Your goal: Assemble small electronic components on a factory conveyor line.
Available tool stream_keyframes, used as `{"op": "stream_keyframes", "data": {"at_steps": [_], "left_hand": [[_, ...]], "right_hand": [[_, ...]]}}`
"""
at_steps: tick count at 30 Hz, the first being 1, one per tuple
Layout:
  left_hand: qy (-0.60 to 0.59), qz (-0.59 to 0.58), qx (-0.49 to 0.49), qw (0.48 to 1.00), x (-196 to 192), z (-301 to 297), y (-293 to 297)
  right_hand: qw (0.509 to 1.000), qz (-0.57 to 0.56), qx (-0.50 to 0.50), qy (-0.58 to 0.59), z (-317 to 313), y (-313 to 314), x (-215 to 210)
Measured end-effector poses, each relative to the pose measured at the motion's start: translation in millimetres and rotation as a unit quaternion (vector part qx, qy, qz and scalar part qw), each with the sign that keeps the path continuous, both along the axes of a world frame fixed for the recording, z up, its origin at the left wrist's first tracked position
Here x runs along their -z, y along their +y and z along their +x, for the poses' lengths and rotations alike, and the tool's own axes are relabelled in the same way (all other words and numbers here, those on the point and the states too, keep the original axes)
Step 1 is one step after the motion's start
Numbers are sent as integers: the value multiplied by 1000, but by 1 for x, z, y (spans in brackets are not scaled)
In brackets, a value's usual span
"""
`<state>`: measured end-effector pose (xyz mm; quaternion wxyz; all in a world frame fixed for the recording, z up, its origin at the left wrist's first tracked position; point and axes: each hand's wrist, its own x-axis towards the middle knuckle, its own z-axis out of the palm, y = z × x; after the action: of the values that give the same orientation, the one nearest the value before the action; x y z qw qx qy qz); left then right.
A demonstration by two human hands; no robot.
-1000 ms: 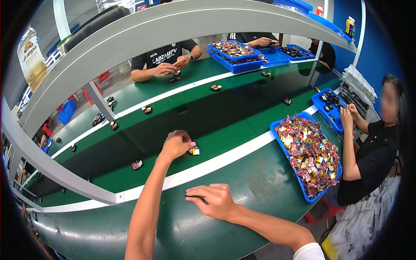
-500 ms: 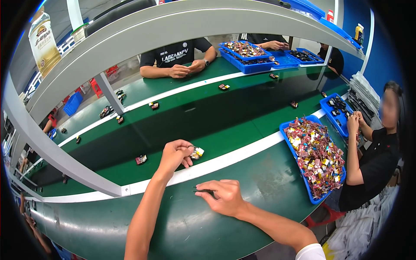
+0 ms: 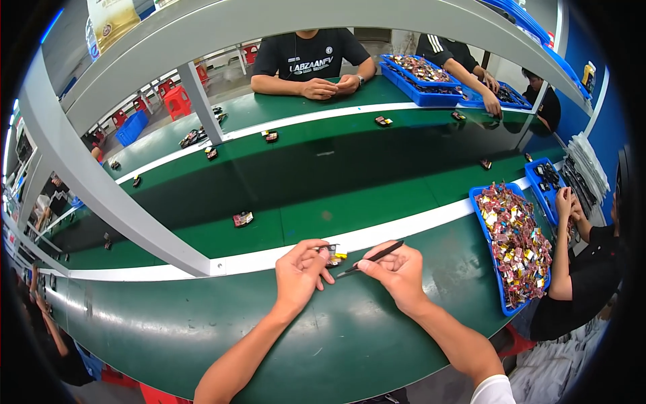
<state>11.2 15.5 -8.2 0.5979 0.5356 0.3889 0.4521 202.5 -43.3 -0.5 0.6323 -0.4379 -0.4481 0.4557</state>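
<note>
My left hand pinches a small electronic part with a black piece and a yellow-and-white label, held above the white rail. Its fingers partly cover the part. My right hand grips black tweezers like a pen, just right of the left hand. The tweezers' tip points left, close to the part but seemingly apart from it. Beyond the left hand, a similar small part with a red-and-white label lies on the green conveyor belt.
A blue tray heaped with labelled small parts stands to the right on the green worktop. A grey frame post rises at left. Several parts dot the belt. Co-workers sit opposite and at right; one arm reaches over the belt.
My left hand has drawn back from the belt with the part, and my right hand has come up beside it, tweezers now raised and plainly visible. A co-worker's arm now stretches over the far belt.
</note>
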Motion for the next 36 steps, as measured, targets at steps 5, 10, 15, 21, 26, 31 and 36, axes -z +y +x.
{"op": "stream_keyframes", "data": {"at_steps": [5, 10, 15, 21, 26, 31, 36], "left_hand": [[0, -16, 16, 1000, -2, 2, -4], [24, 4, 27, 999, -1, 8, -7], [31, 26, 20, 999, 0, 13, -10], [44, 48, 11, 998, 1, 16, -11], [65, 61, 5, 996, -1, 19, -13], [65, 80, 19, 994, 0, 22, -14], [61, 99, 23, 993, 3, 23, -15]], "right_hand": [[997, 31, 46, -48, 5, -3, -1], [995, 23, 60, -76, -1, -6, -2], [991, 30, 74, -109, 3, -4, 3], [981, 41, 107, -156, 3, -4, 4], [973, 39, 120, -192, 5, -4, 5], [992, 8, 85, -90, 6, -2, 4], [998, -52, 27, 5, 16, -2, -2]]}}
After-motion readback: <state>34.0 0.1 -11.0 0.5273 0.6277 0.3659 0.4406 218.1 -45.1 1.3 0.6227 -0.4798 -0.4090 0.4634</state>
